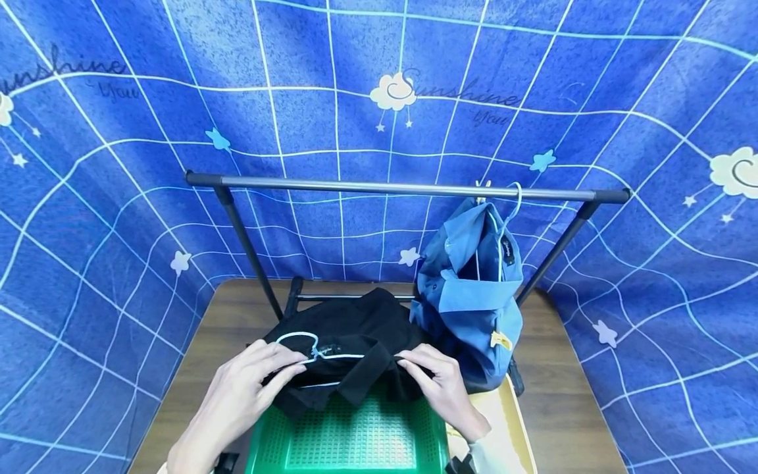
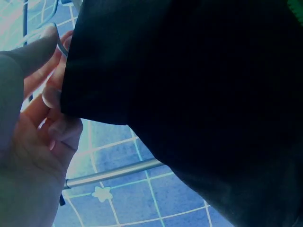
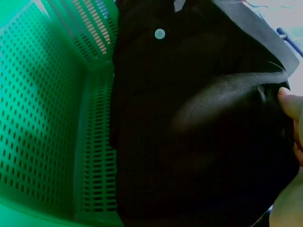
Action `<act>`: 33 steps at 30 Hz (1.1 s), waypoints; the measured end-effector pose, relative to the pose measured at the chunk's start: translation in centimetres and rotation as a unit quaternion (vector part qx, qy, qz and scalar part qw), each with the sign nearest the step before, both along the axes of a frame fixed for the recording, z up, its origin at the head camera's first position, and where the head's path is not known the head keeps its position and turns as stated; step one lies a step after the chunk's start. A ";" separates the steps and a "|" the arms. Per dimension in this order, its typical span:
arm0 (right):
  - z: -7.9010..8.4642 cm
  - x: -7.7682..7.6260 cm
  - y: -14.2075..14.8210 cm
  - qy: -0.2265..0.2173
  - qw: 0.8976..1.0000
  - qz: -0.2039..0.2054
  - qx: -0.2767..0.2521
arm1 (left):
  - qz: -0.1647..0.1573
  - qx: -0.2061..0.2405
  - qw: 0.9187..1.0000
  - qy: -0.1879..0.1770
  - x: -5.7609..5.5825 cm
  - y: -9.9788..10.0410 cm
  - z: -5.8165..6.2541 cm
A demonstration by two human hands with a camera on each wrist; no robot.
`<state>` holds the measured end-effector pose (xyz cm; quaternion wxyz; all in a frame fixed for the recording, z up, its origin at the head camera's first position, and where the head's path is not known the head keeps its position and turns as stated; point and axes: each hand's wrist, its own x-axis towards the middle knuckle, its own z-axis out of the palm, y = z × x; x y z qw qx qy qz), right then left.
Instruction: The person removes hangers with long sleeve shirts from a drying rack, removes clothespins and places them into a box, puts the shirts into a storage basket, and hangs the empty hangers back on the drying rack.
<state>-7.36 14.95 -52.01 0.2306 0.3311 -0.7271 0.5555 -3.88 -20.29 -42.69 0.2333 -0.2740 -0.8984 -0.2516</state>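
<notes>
A black collared shirt [image 1: 361, 316] is held up over the green basket, with a light blue hanger [image 1: 299, 334] partly inside its neck opening. My left hand [image 1: 251, 375] pinches the hanger's arm beside the hook; in the left wrist view the thumb [image 2: 40, 49] lies against the hanger wire, at the edge of the black cloth. With thumb and fingers, my right hand [image 1: 435, 378] pinches the shirt near the collar on the right side. A pale button [image 3: 160, 34] shows on the shirt front in the right wrist view. The hanger's far end is hidden by the cloth.
The green basket [image 1: 349, 464] stands below the shirt, a cream tray [image 1: 509, 421] beside it. A metal rack bar [image 1: 355, 187] crosses behind. From its right end hangs a blue shirt [image 1: 474, 296] on a hanger, with a yellow clip [image 1: 501, 340] on it. The tabletop [image 1: 195, 355] is wooden.
</notes>
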 end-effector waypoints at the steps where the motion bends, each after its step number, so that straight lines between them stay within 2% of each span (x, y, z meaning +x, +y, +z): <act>1: 0.0 0.0 0.0 0.000 1.000 0.001 0.000 | -0.006 0.000 1.000 0.002 0.0 0.0 0.0; 4: 0.2 -0.1 0.1 -0.004 1.000 0.004 -0.001 | -0.016 0.000 1.000 0.006 -0.2 0.0 -0.2; 11: 0.4 -0.1 0.3 -0.013 1.000 -0.007 0.005 | -0.046 0.037 0.997 0.043 -0.3 0.0 -0.7; 16: 0.4 -0.2 0.7 -0.025 0.999 -0.019 0.015 | -0.046 0.034 0.998 0.027 -0.3 -0.2 -0.8; 23: 0.3 -0.2 1.4 -0.019 0.998 -0.046 0.033 | -0.039 0.041 0.998 0.002 0.2 -0.5 -0.7; 27: 0.4 -0.2 1.6 -0.018 0.998 -0.045 0.029 | -0.023 0.052 0.998 -0.024 0.5 -0.5 -0.6; 33: 0.7 -0.1 1.2 -0.030 0.999 -0.038 0.013 | 0.047 0.043 0.997 -0.032 0.4 0.3 -0.6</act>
